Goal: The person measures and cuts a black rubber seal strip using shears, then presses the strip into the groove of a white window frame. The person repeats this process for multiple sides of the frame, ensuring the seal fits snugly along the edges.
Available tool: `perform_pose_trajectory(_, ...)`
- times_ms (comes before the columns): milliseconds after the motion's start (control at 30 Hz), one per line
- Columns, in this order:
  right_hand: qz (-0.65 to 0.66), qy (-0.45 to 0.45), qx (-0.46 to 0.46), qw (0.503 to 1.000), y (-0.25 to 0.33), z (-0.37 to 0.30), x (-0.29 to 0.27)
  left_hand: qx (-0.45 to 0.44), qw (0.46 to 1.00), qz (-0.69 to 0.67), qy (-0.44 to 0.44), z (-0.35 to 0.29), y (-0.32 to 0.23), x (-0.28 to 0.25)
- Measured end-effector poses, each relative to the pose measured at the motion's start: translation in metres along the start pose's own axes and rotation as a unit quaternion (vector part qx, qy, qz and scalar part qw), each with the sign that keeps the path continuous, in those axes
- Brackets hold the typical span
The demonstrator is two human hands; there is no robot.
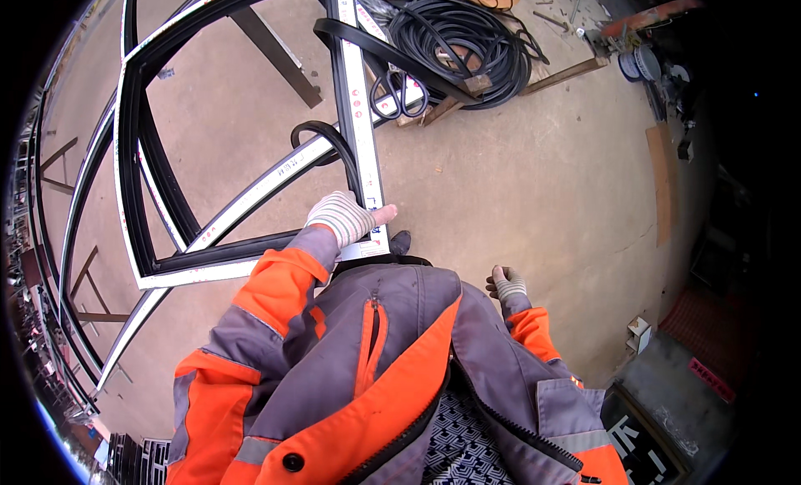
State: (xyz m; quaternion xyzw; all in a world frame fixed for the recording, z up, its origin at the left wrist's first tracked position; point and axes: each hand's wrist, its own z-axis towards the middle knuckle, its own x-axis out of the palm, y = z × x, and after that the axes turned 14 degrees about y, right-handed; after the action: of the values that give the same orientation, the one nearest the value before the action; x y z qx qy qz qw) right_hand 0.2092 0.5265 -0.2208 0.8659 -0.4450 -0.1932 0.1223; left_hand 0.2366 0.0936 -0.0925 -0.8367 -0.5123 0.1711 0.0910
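Observation:
My left hand (344, 219), in a striped fingerless glove, is closed on the near right corner of a white and black window frame (360, 126). Its thumb lies across the white face; the other fingertips are hidden on the black inner side. A black rubber sealing strip (324, 128) loops up from the frame just beyond this hand and runs along the bar. Beside my right hip hangs my right hand (506, 283), gloved alike, its fingers loosely curled with nothing visible in them.
More white frames (86, 172) stand or lean on the left. A coil of black strip (467, 55) lies on the floor ahead, with scissors (400, 97) near it. Wooden pieces (567, 74), a cardboard strip (661, 184) and a small white box (638, 335) are to the right.

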Motion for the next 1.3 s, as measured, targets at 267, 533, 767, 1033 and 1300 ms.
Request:
perform_pose_trajectory(267, -0.068, 0.025, 0.006, 0.997, 0.070, 0.030, 0.012, 0.010, 1.000, 0.012, -0.018, 0.002, 0.004, 0.001)
perform_pose_trajectory(533, -0.154, 0.101, -0.108, 0.977, 0.192, 0.054, 0.039, -0.003, 1.000, 0.020, -0.011, -0.005, 0.001, -0.005)
perform_pose_trajectory(767, -0.282, 0.169, -0.096, 0.939, 0.234, 0.107, 0.024, -0.056, 0.997, -0.030, -0.041, -0.016, -0.011, 0.005)
perform_pose_trajectory(1033, -0.362, 0.177, -0.090, 0.911, 0.273, 0.152, -0.030, -0.130, 0.937, -0.116, -0.303, 0.009, -0.036, 0.051)
perform_pose_trajectory(1300, -0.347, 0.191, -0.139, 0.907, 0.309, 0.159, -0.056, -0.160, 0.922, -0.123, -0.331, 0.004, -0.050, 0.048)
